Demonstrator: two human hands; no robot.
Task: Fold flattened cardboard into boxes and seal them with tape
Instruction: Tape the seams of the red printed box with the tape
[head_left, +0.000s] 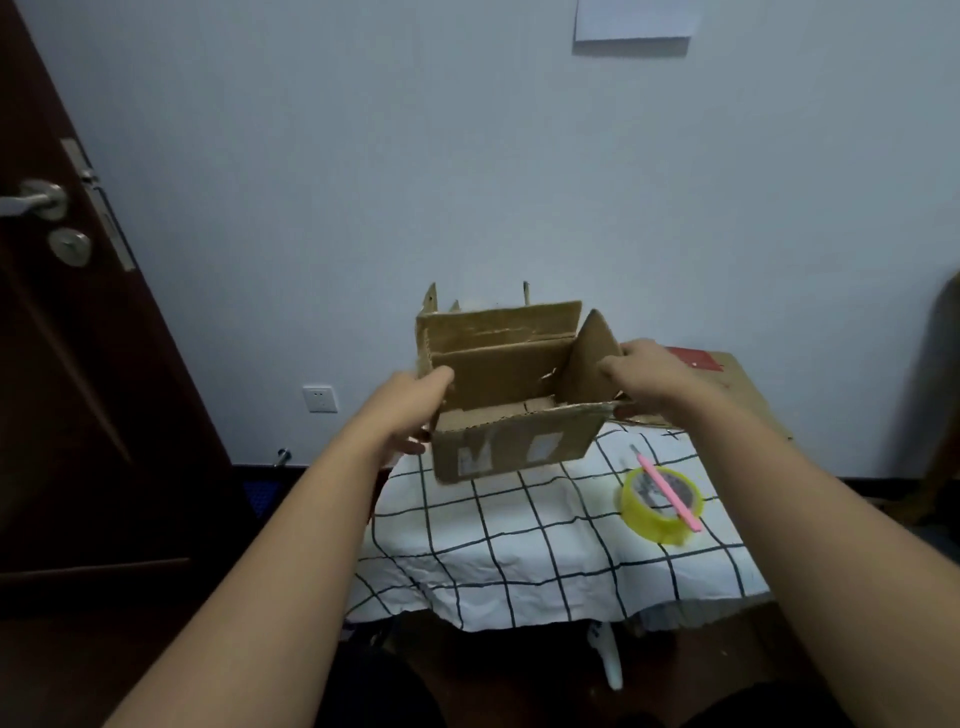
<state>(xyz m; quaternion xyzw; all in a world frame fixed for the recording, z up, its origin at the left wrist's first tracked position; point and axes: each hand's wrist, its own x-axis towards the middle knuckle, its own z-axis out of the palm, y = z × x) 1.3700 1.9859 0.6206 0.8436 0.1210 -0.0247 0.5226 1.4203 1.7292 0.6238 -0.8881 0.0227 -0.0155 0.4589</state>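
Two hands holding an open cardboard box (511, 415) up over the far left part of the surface (519, 551), which is wearing a white cloth with a black grid. Left hand (410, 410) gripping the box's left wall, thumb lying over the top edge, the other fingers mostly hidden behind the cardboard. Right hand (649, 379) pinching the raised right flap (589, 358) and the box's right corner, fingertips partly hidden behind the flap. Box mouth tilting toward the camera, inner flaps showing at the bottom, pale label scraps on the near wall too blurred for reading. Lying to the right on the cloth, a yellow tape roll (660, 514) with a pink cutter (667, 491) resting across its top. Sitting behind the right hand, a flattened cardboard sheet (737, 384) with a red patch, partly covered by the wrist. Cut off at the left edge, a dark door (78, 364) with a metal handle.
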